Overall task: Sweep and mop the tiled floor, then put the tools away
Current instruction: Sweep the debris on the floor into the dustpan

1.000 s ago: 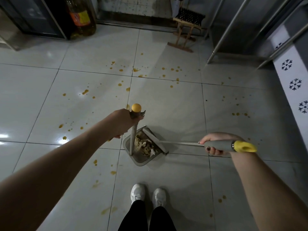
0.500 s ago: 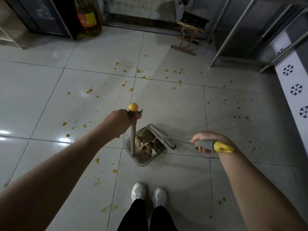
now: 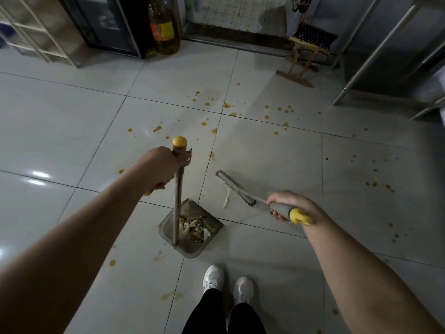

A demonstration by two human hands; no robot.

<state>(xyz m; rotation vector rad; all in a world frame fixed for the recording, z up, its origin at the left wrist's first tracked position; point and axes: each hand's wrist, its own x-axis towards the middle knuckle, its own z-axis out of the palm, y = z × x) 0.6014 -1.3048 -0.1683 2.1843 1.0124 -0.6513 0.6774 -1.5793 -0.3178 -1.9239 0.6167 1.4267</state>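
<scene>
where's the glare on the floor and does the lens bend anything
Head view: white glare patches on the floor at far left; room dim overall; wide lens bows the tile lines near the edges; broom and dustpan look sharp.

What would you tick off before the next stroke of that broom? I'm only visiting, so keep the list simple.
1. Left hand grips the dustpan handle: ok.
2. Right hand grips the broom by its grey grip: ok.
3. Pale scrap lies on the tile on the pan's side of the broom head, so a stroke could push it in: ok.
4. Dustpan lip flat on the floor: cannot tell.
5. Collected rubbish sits inside the pan: ok.
6. Floor free of stains: not ok, orange spots dot the tiles; that looks like mop work.
</scene>
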